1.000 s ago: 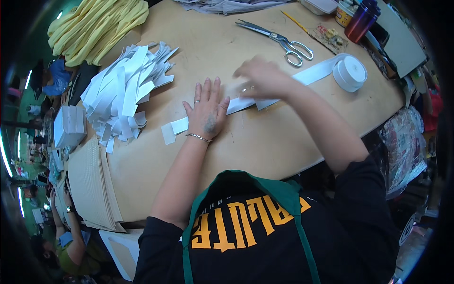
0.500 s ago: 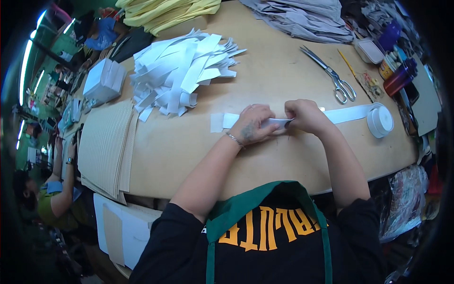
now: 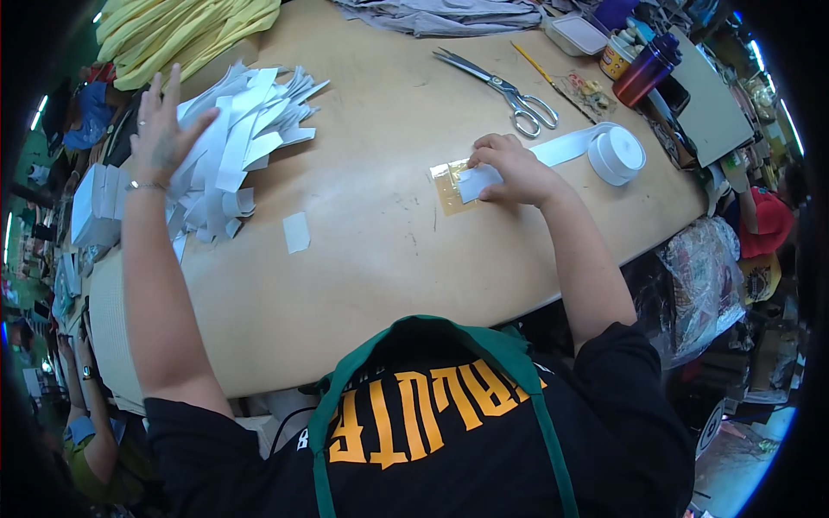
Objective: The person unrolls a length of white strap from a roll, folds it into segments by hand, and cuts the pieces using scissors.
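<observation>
My left hand [image 3: 164, 129] is spread, fingers apart, at the left side of a heap of white strips [image 3: 246, 142]. Whether it touches the heap I cannot tell. To the right, my right hand [image 3: 515, 177] has its thumb and fingers closed on the free end of a white band [image 3: 566, 149], which runs back to its roll [image 3: 617, 155]. That end lies over a yellowish see-through patch [image 3: 448, 192] on the tabletop. A small pale rectangle [image 3: 296, 232] lies flat between my hands.
Metal scissors [image 3: 509, 91] and a yellow pencil [image 3: 535, 67] lie beyond my right hand. A dark red bottle [image 3: 646, 69] and a plastic tub [image 3: 577, 36] stand at the far right. Folded yellow cloth [image 3: 181, 39], grey cloth [image 3: 440, 15] and a white stack [image 3: 98, 205] line the edges.
My hands were together over a white strip; now they are wide apart. The left has gone to the heap, the right to the band's end. The strip has left the middle. The view has shifted.
</observation>
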The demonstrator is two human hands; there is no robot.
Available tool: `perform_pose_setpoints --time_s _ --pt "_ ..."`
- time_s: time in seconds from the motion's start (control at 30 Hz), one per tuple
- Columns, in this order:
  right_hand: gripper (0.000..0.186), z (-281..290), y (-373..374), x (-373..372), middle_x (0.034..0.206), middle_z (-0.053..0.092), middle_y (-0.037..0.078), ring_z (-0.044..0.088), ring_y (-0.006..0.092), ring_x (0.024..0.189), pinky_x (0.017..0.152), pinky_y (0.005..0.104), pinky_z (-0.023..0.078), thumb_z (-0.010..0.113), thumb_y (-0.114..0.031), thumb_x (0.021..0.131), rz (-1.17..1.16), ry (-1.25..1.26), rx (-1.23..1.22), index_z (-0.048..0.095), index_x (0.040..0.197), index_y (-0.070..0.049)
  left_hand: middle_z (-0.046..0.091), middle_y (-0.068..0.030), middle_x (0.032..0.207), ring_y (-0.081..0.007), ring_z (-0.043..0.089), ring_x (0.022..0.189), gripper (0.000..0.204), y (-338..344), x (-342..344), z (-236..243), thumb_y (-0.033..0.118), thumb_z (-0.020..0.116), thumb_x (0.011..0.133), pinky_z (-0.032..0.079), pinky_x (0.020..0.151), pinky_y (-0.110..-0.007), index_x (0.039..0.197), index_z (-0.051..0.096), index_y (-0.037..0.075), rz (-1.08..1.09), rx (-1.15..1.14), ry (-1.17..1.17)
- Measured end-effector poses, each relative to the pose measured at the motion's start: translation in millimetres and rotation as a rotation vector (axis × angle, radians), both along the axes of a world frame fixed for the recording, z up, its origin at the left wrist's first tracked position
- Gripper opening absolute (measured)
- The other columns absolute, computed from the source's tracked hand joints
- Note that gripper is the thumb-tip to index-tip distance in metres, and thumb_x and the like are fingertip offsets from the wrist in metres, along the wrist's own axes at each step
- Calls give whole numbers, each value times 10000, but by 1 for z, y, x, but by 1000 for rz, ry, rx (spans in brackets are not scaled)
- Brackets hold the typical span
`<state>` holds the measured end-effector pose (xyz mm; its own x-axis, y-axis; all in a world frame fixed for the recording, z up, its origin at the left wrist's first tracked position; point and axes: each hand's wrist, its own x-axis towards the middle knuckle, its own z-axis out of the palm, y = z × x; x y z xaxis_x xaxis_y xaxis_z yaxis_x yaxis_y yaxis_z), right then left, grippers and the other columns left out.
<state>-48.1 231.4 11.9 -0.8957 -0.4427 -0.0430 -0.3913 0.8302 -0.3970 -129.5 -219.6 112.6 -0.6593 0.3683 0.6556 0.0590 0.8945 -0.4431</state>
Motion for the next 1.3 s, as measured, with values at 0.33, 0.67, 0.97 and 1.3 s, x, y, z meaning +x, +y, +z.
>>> perform_pose_setpoints --time_s 0.33,0.67,0.97,1.3 --pt "139 -10 -8 12 824 625 79 568 279 881 845 367 409 687 -101 692 -14 137 -208 618 811 -78 596 -208 1058 -361 563 960 526 254 104 -111 277 679 790 449 852 -402 1210 511 9 -643 750 -917" --pt "751 21 74 18 1397 361 131 306 316 1311 1043 487 286 802 -345 635 -694 468 35 472 1287 -173 560 -169 754 -325 555 683 95 211 124 -113 92 587 838 448 625 -374 842 576 -2 -649 745 -853" --pt "920 33 123 26 1447 263 161 199 352 1362 1005 692 205 807 -355 599 -887 103 525 346 1385 -226 550 -124 703 -231 531 602 77 115 176 -104 68 589 855 428 577 -306 841 590 -9 -392 766 -867" --pt "889 14 98 32 1469 217 159 146 371 1376 998 691 216 756 -320 695 -927 293 353 250 1425 -268 537 -37 665 -103 476 608 105 88 183 -118 95 591 882 401 570 -242 858 604 -7 -271 970 -920"
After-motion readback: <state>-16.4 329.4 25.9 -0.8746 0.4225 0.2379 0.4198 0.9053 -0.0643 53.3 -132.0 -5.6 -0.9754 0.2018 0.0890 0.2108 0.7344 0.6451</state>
